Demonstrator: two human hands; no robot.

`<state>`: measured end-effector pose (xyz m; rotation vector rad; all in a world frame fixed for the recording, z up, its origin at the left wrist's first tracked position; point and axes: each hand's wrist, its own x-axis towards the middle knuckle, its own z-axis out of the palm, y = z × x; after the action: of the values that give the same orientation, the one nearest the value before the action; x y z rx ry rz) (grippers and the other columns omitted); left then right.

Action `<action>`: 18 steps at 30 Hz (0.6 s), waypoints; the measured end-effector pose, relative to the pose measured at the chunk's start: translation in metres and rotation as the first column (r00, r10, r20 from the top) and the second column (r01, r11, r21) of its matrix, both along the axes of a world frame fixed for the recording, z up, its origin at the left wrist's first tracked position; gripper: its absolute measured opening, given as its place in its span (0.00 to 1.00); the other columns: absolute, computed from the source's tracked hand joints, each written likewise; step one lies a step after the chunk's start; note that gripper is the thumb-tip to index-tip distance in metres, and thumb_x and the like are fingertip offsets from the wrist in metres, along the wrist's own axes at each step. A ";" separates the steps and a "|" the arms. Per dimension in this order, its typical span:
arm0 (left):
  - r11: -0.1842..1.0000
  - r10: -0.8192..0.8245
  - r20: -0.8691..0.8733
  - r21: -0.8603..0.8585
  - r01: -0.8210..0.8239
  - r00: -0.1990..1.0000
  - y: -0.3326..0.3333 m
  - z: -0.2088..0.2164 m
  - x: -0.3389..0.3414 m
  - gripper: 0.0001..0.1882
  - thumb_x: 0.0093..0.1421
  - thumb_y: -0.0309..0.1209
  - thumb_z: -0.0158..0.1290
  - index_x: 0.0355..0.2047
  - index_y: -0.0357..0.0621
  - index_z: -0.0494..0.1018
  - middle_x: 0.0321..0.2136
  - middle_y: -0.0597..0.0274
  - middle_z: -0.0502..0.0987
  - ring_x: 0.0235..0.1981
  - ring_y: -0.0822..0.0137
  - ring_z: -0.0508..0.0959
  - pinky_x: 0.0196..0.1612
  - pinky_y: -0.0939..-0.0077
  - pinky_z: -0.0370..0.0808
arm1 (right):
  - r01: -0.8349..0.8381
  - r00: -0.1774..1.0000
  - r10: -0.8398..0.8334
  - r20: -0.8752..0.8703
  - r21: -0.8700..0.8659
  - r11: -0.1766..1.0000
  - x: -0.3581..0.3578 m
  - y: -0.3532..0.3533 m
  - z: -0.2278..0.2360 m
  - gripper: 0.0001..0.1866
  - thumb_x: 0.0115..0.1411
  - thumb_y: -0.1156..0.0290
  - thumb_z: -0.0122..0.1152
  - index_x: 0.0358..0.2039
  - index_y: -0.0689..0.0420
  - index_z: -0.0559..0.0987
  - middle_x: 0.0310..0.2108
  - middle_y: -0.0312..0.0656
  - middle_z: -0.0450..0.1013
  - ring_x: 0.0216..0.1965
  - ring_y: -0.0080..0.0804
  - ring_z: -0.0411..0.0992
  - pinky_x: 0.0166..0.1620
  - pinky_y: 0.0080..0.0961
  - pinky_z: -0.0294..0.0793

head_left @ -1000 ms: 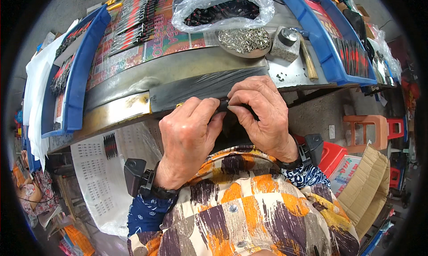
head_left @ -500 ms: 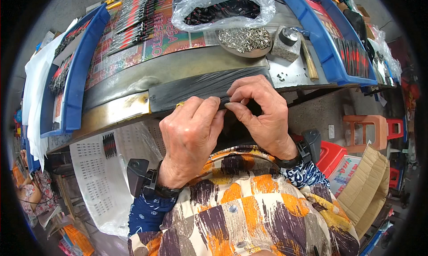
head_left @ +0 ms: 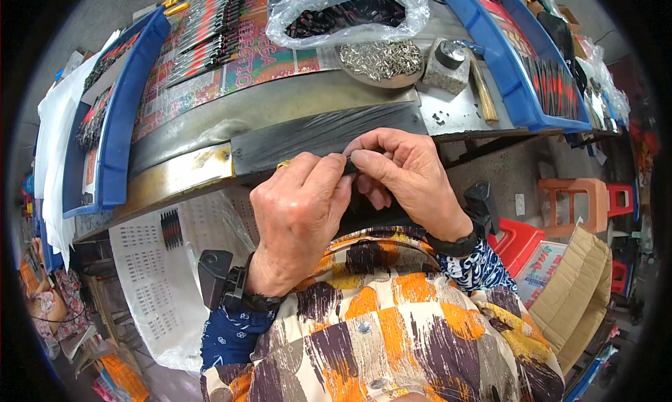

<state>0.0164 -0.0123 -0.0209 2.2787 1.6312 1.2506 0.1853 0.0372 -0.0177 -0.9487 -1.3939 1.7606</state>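
My left hand (head_left: 297, 206) and my right hand (head_left: 409, 181) meet at the near edge of the workbench. Both pinch a small black piece (head_left: 350, 165), mostly covered by the fingers, so its kind cannot be made out. The left fingers are curled over it, palm down. My right thumb lies on top of its right end, with the other fingers bent around and below. Just beyond the hands, a dark grey sheet (head_left: 308, 136) covers part of the bench edge.
A round dish of small metal pieces (head_left: 392, 76), a stone block (head_left: 445, 80) and a wooden handle (head_left: 484, 101) stand on the bench. Behind is a clear bag (head_left: 420, 25) of black parts. Blue trays (head_left: 115, 157) hold thin black-and-red sticks. A red stool (head_left: 514, 244) stands right.
My right hand has turned: its thumb now lies on top of the black piece, and its fingers have dropped lower. The left hand keeps its pinch almost unmoved.
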 end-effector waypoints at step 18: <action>0.999 -0.017 -0.045 0.031 0.019 0.999 0.000 -0.006 0.000 0.11 0.48 0.24 0.61 0.34 0.42 0.76 0.23 0.60 0.72 0.23 0.59 0.75 0.25 0.67 0.73 | 0.094 0.983 -0.101 -0.156 -0.053 0.994 -0.008 -0.005 -0.016 0.07 0.64 0.72 0.59 0.36 0.64 0.77 0.23 0.32 0.72 0.19 0.13 0.67 0.20 0.10 0.63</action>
<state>0.0162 -0.0118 -0.0268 2.3512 1.6130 1.2380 0.1772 0.0321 -0.0336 -0.8651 -1.1923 1.7600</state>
